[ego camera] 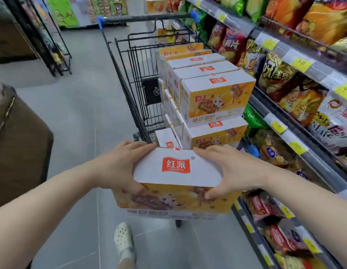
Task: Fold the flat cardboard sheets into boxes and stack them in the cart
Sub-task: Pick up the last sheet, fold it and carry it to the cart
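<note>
Folded box [176,183] clamped between my left hand [118,167] and right hand [232,171], fingers wrapped round ends; top flap untucked, may spring open; cart [130,78] stack [213,94] leans shelf-side, could topple

The single head camera looks forward and steeply down a shop aisle with wide-angle bending at the edges. It sits close above both forearms at lower frame; the cart [130,78] stretches away up centre, shelves [296,61] fill the right, grey floor [75,105] the left.
</note>
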Motion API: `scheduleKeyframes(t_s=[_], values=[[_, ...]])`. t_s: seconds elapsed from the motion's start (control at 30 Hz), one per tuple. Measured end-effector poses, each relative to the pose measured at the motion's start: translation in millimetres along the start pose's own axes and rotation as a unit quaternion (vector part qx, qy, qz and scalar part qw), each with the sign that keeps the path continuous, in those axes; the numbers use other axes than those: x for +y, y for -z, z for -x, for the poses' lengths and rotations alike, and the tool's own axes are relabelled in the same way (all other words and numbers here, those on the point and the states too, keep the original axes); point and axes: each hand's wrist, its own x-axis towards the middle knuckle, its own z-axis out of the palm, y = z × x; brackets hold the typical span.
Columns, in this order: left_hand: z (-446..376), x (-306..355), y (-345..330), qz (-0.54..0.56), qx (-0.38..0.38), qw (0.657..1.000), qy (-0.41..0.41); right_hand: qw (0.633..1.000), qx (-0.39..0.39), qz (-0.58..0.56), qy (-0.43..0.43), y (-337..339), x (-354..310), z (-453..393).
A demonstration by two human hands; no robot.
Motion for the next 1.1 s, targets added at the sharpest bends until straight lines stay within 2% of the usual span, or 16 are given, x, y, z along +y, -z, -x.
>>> scheduleKeyframes(t_s=[0.37, 0.57, 0.8, 0.97, 1.1], values=[[-128, -109, 126, -0.071, -0.06, 0.977, -0.19, 0.973, 0.066, -0.135, -0.178, 58, -32, -96], [-181, -127, 179, -0.137, -0.069, 0.948, -0.277, 0.938, 0.14, -0.157, -0.275, 76, -49, -132], [-245, -156, 207, -0.21, -0.036, 0.92, -0.328, 0.906, 0.21, -0.193, -0.312, 79, -55, -199], [-278, -187, 214, -0.205, 0.02, 0.907, -0.367, 0.903, 0.215, -0.225, -0.295, 80, -45, -251], [-303, -213, 213, -0.225, 0.065, 0.901, -0.364, 0.911, 0.197, -0.236, -0.275, 84, -30, -285]])
